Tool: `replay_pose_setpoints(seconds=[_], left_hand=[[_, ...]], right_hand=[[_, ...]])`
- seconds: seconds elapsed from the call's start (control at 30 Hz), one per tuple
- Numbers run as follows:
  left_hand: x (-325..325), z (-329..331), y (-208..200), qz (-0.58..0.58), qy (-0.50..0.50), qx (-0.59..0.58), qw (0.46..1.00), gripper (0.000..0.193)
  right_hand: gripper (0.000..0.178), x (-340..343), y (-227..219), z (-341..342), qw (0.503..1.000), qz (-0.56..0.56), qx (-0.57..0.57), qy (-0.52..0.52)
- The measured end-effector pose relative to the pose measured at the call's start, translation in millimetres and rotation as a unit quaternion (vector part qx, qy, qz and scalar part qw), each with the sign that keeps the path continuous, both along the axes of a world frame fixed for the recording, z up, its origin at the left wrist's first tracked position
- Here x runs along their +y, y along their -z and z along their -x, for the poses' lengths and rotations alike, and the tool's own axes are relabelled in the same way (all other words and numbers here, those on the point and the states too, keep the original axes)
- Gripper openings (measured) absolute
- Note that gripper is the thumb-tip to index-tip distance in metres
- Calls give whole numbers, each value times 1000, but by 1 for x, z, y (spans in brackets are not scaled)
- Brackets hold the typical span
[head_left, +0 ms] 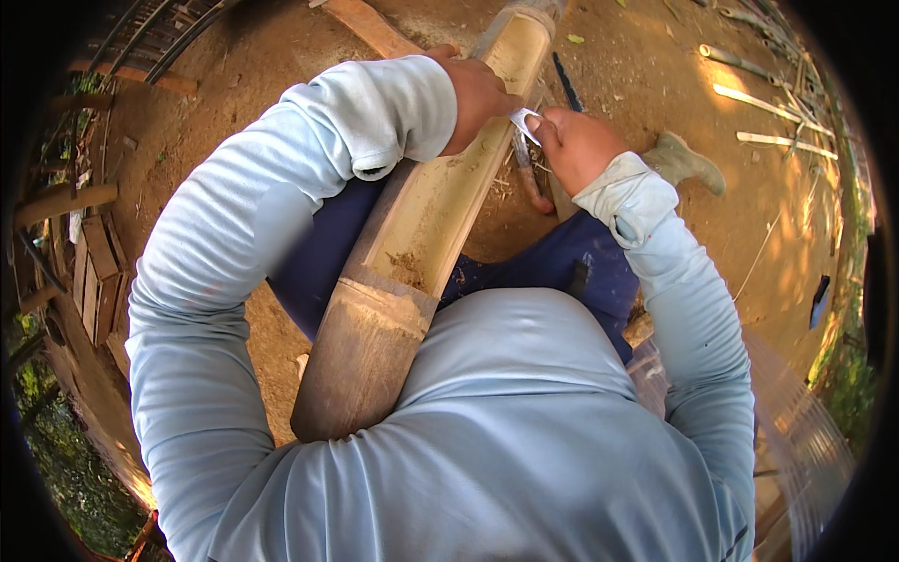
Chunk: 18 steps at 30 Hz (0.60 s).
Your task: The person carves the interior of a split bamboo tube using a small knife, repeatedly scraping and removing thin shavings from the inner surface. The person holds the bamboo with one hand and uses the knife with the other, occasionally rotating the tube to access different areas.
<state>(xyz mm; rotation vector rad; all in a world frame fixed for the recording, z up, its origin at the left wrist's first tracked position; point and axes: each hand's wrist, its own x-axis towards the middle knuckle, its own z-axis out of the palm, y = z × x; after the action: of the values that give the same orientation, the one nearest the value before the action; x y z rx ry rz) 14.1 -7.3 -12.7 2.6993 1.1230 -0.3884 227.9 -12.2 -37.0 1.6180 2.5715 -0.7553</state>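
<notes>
A thick bamboo pole (361, 361), cut open along its upper side into a trough, slants across my lap from the lower left to the far middle. Over its open channel (435, 206) is my left hand (479, 98), fingers curled and tips at a small white piece (524, 124). My right hand (576, 145), just off the pole's right edge, pinches the same white piece between thumb and fingers. It looks thin and flexible; whether paper, cloth or plastic I cannot tell. Loose crumbs of debris (407, 267) lie in the near end of the channel.
A brown curved handle (536, 187) and a black strip (567, 82) lie right of the pole. My boot (688, 164) rests on bare earth. Split bamboo strips (773, 108) lie at far right, a wooden plank (370, 26) beyond my left hand, and wooden crates (98, 272) at left.
</notes>
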Motion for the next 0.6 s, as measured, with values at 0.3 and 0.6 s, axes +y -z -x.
replay_pose_setpoints(seconds=[0.3,0.6], left_hand=[[-8,2,-6,4,21,2,1000,69],[-14,3,-9,-1,40,0,999,66]], right_hand=[[40,-5,-5,-1,999,-2,5,-36],[40,-12,-5,-3,999,21,22,-25]])
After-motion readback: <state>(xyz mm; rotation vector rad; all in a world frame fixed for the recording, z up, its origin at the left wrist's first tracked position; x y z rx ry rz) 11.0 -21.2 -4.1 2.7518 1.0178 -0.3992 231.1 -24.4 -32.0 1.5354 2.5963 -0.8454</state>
